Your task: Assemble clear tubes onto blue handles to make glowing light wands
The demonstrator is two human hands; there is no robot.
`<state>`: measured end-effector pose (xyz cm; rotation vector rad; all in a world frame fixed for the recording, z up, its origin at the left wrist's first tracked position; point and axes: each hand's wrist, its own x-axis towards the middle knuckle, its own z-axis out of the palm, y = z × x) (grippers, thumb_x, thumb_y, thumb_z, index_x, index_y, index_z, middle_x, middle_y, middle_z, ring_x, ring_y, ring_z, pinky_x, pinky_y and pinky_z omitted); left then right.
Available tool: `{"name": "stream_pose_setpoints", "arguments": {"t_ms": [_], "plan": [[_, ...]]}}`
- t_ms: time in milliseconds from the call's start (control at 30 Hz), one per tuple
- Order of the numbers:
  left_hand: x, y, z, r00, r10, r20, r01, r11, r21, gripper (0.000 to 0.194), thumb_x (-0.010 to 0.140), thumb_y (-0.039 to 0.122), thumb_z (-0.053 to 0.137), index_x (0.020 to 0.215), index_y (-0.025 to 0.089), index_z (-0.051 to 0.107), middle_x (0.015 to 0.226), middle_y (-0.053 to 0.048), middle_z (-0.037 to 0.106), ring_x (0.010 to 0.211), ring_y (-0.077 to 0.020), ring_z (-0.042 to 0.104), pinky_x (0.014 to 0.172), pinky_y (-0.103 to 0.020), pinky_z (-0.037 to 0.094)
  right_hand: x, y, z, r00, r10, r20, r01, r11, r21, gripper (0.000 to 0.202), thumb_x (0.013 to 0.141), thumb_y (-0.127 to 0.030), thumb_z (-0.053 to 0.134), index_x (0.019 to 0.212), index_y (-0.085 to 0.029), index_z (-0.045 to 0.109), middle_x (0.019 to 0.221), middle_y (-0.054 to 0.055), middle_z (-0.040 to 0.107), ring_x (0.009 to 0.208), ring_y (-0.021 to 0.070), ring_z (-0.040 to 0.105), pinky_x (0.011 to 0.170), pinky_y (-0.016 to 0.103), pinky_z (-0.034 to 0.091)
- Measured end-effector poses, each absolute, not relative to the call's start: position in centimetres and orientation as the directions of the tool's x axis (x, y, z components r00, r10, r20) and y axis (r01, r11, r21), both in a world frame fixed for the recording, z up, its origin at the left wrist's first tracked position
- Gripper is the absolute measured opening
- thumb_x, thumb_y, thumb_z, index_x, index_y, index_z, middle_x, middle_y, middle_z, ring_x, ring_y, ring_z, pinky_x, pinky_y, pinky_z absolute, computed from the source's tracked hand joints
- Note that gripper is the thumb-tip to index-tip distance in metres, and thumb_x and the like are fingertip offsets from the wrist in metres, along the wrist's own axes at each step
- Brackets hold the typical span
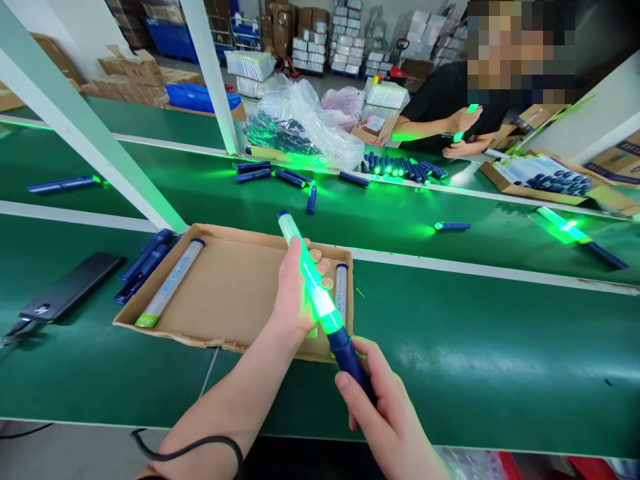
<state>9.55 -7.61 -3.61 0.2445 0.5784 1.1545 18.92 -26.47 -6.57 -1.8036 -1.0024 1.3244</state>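
Note:
A light stick (320, 293), glowing green, is held at a slant above the near bench by both hands. My left hand (295, 287) is closed around its clear tube, fingers curled behind it. Lower down, my right hand (383, 393) grips the dark blue handle (350, 363). Beneath my left hand is a shallow cardboard tray (235, 287). One unlit clear tube (173, 283) with a green end lies along the tray's left side. Another tube (341, 287) lies at its right side, partly hidden by the lit stick and my left hand.
Dark blue handles (145, 263) and a black device (75, 287) lie left of the tray. Across the green conveyor (380, 227) are several handles, some lit, and another glowing stick (580, 237). A white post (100, 127) stands left. Opposite, a person (435, 107) holds a glowing stick.

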Motion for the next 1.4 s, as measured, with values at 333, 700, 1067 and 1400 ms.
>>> {"name": "stream_pose_setpoints", "arguments": {"t_ms": [333, 700, 1067, 1400], "plan": [[9.3, -7.2, -3.7, 0.284, 0.933, -0.221, -0.737, 0.36, 0.573, 0.033, 0.086, 0.038, 0.082, 0.082, 0.018, 0.056, 0.071, 0.003, 0.052, 0.057, -0.0076, 0.048, 0.046, -0.018, 0.039, 19.5, -26.5, -7.8, 0.221, 0.925, -0.307, 0.15, -0.344, -0.927, 0.062, 0.1, -0.06, 0.066, 0.154, -0.031, 0.059, 0.103, 0.007, 0.077, 0.071, 0.0222, 0.069, 0.058, 0.03, 0.058], [9.1, -7.9, -2.7, 0.35, 0.903, -0.249, -0.818, 0.424, 0.389, 0.035, 0.095, 0.022, 0.069, 0.072, 0.019, 0.044, 0.066, 0.008, 0.037, 0.05, -0.0039, 0.037, 0.038, -0.013, 0.031, 18.5, -26.9, -6.8, 0.221, 0.928, -0.301, 0.205, -0.346, -0.915, 0.059, 0.102, -0.061, 0.062, 0.155, -0.035, 0.06, 0.114, 0.007, 0.08, 0.101, 0.0299, 0.074, 0.084, 0.039, 0.064], [8.5, -8.8, -3.1, 0.294, 0.946, -0.14, -0.845, 0.326, 0.424, 0.044, 0.088, 0.034, 0.083, 0.068, 0.02, 0.046, 0.061, 0.008, 0.036, 0.044, -0.0039, 0.035, 0.035, -0.013, 0.029, 17.9, -27.4, -7.6, 0.232, 0.933, -0.275, 0.217, -0.325, -0.92, 0.059, 0.102, -0.056, 0.064, 0.156, -0.033, 0.058, 0.112, 0.008, 0.08, 0.104, 0.0297, 0.077, 0.079, 0.035, 0.066], [9.5, -8.5, -3.5, 0.344, 0.898, -0.276, -0.783, 0.436, 0.444, 0.049, 0.08, 0.033, 0.089, 0.078, 0.023, 0.041, 0.064, 0.011, 0.038, 0.044, -0.0029, 0.035, 0.036, -0.013, 0.028, 17.5, -26.1, -6.2, 0.131, 0.982, -0.139, 0.383, -0.179, -0.906, 0.05, 0.112, -0.047, 0.046, 0.157, -0.026, 0.05, 0.143, 0.009, 0.073, 0.127, 0.0264, 0.072, 0.107, 0.036, 0.058]]}}
